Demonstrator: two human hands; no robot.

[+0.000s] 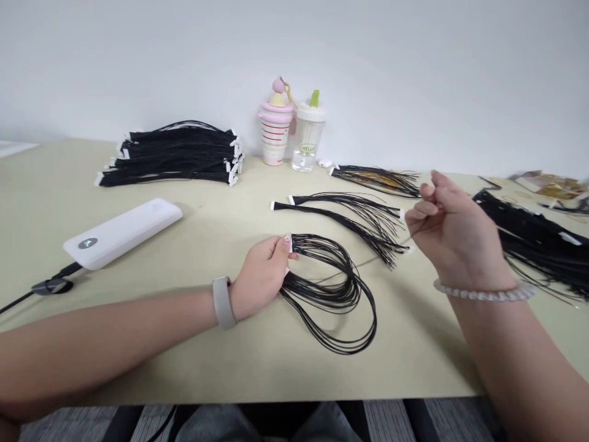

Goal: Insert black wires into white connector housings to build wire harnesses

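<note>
My left hand (260, 276) grips the white connector end of a bundle of thin black wires (340, 301), whose long loops lie on the table. My right hand (453, 233) is raised above the table, thumb and forefinger pinched. A single thin wire (368, 261) seems to run from that pinch toward the looped bundle. Just left of my right hand lie similar white-ended wire bundles (354, 220), their loose strands fanned out. Another bundle (377, 180) lies beyond its fingertips.
A large stack of wire bundles (175, 153) lies at the back left, and another heap (534, 239) lies at the right. A white power bank (122, 233) with a black cable sits at the left. Two bottles (308, 138) stand against the wall.
</note>
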